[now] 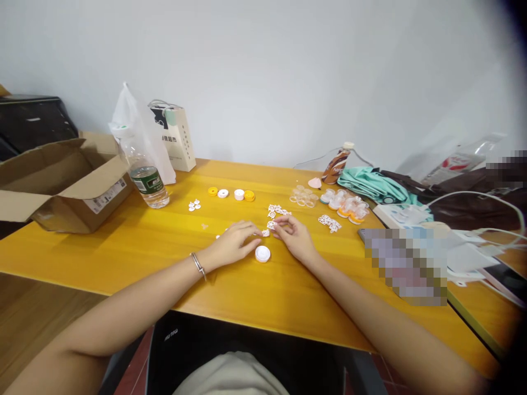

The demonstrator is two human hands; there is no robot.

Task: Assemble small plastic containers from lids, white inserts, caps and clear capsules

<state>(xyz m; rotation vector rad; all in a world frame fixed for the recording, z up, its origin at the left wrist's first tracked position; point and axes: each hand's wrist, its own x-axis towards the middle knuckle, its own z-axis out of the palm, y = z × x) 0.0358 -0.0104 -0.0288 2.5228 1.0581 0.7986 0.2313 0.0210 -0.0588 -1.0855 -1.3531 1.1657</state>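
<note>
My right hand (pixel 294 237) pinches a small white openwork plastic piece (pixel 271 225) between thumb and fingertips. My left hand (pixel 236 242) hovers low over the table, palm down, its thumb and fingers apart and nothing visible in them. Close to its fingertips is another small white piece (pixel 265 233). Just in front of both hands sits a round white cap-like part (pixel 262 253) with a recessed middle. Beyond my right fingers lie several white wheel-shaped pieces (pixel 272 211). A few small white bits are partly hidden behind my left hand.
Yellow and white discs (pixel 223 193), small white knobs (pixel 194 205), clear rings (pixel 303 196), capped clear domes (pixel 346 205) and more white cutouts (pixel 330 223) lie about. At left stand a water bottle (pixel 148 181) and cardboard box (pixel 82 203); at right, a coffee bottle (pixel 337 164) and cables.
</note>
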